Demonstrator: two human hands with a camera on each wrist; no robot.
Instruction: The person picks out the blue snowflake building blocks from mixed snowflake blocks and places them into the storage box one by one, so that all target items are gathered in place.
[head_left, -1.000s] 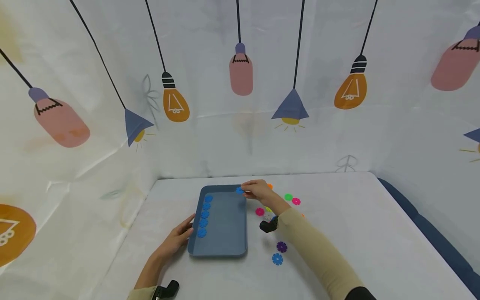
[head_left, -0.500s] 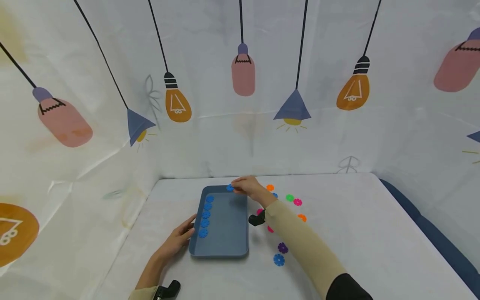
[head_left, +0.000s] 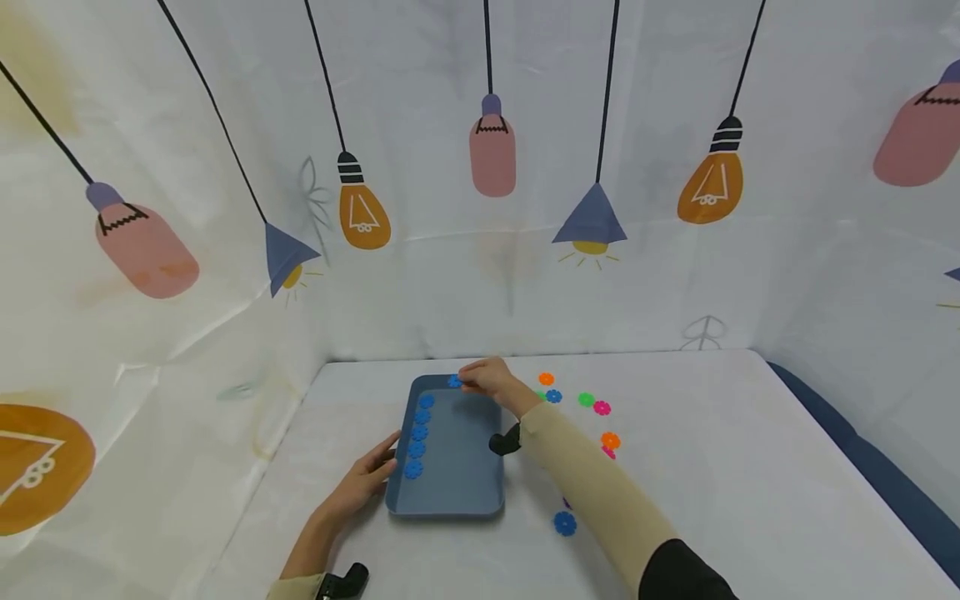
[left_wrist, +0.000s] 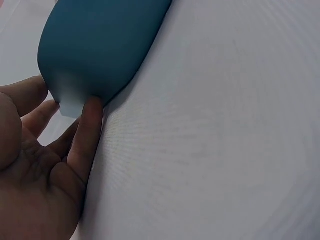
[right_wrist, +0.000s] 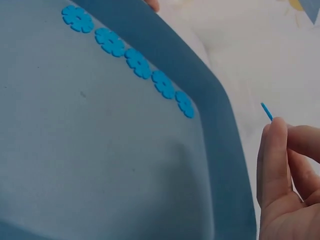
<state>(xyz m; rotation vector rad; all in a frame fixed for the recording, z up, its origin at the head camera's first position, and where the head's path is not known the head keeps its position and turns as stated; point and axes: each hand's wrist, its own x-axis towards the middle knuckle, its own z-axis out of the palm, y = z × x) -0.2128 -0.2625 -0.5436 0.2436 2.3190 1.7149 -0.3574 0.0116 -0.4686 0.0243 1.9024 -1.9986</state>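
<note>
My right hand pinches a blue flower-shaped disc above the far rim of the grey-blue tray. In the right wrist view this disc appears edge-on between thumb and fingertips, beyond the tray wall. Inside the tray, a row of several similar blue discs runs along the left side. My left hand rests against the tray's left side. In the left wrist view its fingertips touch the outer wall, fingers fairly straight.
Right of the tray lie loose flower discs: orange, green, pink and blue. My right sleeve partly covers others. A white patterned sheet rises behind the white table.
My right hand has moved left along the tray's far rim, carrying the blue disc. My left hand stays at the tray's side. The head view has shifted slightly.
</note>
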